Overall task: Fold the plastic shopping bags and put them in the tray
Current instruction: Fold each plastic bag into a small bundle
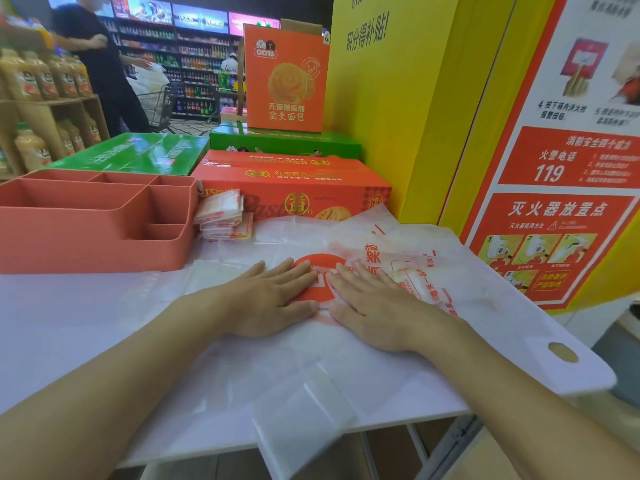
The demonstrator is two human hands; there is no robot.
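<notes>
Two grips released, left hand (273, 299), right hand (377, 310) flat on plastic bag (467, 282), folded bags (223, 216) beside tray (104, 213)

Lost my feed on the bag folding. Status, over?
Left hand and right hand open, flat on the plastic bag. Bag spread out, not yet folded. Folded stack beside tray, not in it.
</notes>
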